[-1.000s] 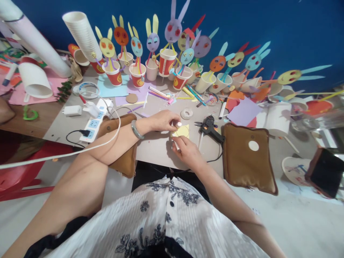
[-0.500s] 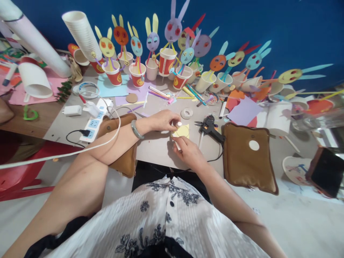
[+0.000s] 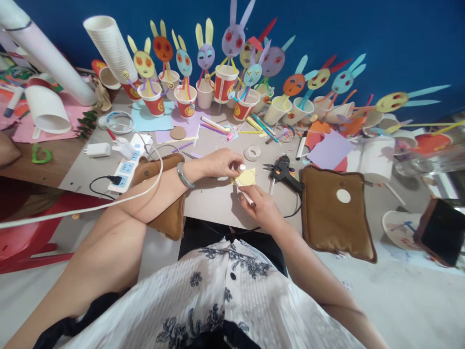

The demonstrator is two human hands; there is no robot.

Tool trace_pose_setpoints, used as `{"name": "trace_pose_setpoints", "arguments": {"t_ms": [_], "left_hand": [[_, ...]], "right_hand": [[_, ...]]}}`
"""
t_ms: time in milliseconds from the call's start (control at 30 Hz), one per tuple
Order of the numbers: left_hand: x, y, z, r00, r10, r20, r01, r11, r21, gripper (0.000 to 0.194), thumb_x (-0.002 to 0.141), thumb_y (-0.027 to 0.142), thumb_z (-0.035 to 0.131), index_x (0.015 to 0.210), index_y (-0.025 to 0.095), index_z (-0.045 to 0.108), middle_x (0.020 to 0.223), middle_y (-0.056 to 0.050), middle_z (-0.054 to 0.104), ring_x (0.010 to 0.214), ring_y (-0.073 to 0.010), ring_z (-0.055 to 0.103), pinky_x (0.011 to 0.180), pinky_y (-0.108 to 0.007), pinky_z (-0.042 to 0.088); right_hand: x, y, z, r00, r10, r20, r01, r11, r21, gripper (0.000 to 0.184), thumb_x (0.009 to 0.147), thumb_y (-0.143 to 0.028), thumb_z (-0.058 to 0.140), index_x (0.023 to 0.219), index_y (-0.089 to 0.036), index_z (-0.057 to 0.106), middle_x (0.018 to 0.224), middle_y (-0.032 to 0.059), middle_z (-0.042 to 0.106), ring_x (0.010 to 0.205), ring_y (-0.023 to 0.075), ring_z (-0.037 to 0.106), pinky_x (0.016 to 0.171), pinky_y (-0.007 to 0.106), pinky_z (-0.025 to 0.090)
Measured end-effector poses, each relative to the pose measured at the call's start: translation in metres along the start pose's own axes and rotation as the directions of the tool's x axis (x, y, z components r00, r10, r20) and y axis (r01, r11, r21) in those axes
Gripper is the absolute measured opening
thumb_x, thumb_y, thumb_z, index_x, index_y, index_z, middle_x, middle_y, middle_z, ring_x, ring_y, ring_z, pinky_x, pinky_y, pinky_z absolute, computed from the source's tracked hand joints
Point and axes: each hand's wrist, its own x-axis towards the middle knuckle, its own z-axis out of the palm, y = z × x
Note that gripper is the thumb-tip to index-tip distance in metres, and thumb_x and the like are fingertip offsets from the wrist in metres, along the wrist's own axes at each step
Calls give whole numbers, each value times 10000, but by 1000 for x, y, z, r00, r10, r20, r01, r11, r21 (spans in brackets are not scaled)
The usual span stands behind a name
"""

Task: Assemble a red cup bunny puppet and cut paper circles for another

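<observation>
A small piece of yellow paper (image 3: 248, 176) with a dark circle drawn on it lies on the table between my hands. My right hand (image 3: 267, 209) is closed around a white marker pen (image 3: 242, 189) with a brown end, its other end over the paper's lower left edge. At the paper's upper left, my left hand (image 3: 228, 162) is pinched, with a small whitish round thing (image 3: 241, 167) at the fingertips; its kind is unclear. Just right of the paper lie a black glue gun (image 3: 285, 174) and, above, a roll of clear tape (image 3: 252, 152).
Several paper cups with paper rabbit heads (image 3: 234, 41) line the back. A brown pouch (image 3: 337, 213) lies at right, another (image 3: 170, 213) under my left forearm. A power strip (image 3: 127, 167) and a white cable stand at left. Markers (image 3: 214, 126) lie mid-table.
My right hand has shifted slightly right and tilted the marker, uncovering more of the yellow paper and its drawn circle. My left hand stays in place.
</observation>
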Motion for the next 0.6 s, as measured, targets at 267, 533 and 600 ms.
{"name": "trace_pose_setpoints", "arguments": {"t_ms": [267,533,600], "left_hand": [[0,3,-1,1000,-12,13,12,1000,2,87,779,223,674,824,149,675,723,6,627,680,-125,527,688,-270,376],[0,2,0,1000,-4,2,4,1000,8,84,773,228,682,813,155,675,719,9,627,680,-125,526,685,-267,379],[0,2,0,1000,-2,3,2,1000,4,87,774,231,686,811,153,673,713,10,623,676,-123,523,684,-266,378]], "right_hand": [[-5,11,-5,997,74,-29,-73,997,12,232,997,-171,516,1187,-225,637,976,91,714,825,216,702,721,327,592],[-3,17,-1,995,95,-6,-95,995,23,264,989,-182,533,1223,-227,648,1006,102,725,862,235,708,732,345,595],[-2,17,-1,995,99,-4,-99,995,22,255,994,-183,526,1216,-227,644,1013,101,725,847,225,703,719,335,589]]}}
